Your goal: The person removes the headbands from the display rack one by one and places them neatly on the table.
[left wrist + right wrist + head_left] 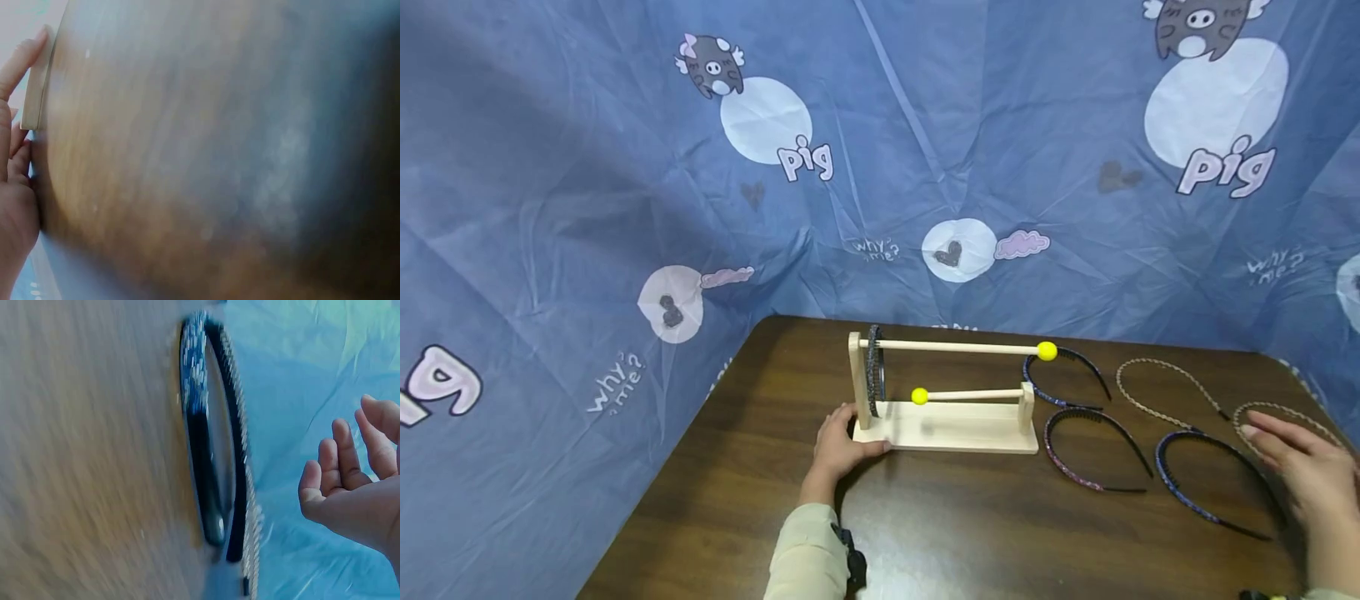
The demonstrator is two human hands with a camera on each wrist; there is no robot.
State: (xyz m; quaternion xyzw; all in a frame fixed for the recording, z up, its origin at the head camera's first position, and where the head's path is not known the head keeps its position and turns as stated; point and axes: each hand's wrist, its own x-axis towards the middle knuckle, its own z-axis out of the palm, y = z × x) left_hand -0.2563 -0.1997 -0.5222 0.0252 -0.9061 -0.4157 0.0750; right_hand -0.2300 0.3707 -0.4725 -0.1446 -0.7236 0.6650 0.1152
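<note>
My left hand (838, 446) holds the left end of a pale wooden stand (958, 427), its thumb along the front edge of the base. In the left wrist view, the fingers lie about the base's edge (34, 100). A dark glittery headband (872, 375) hangs on the upper rod, close to the left post. At the far right, my right hand (1311, 467) hovers over a braided tan headband (1292, 408) with nothing gripped. The right wrist view shows its fingers (337, 456) loosely bent and apart from the headbands. A blue glittery headband (195, 369) lies nearest there.
Right of the stand lie a pink-purple headband (1070, 476), another blue one (1040, 393) and a second braided one (1150, 412). Yellow balls (1047, 351) tip the two rods, which point opposite ways. A blue printed cloth (865, 208) hangs behind the brown table (737, 500).
</note>
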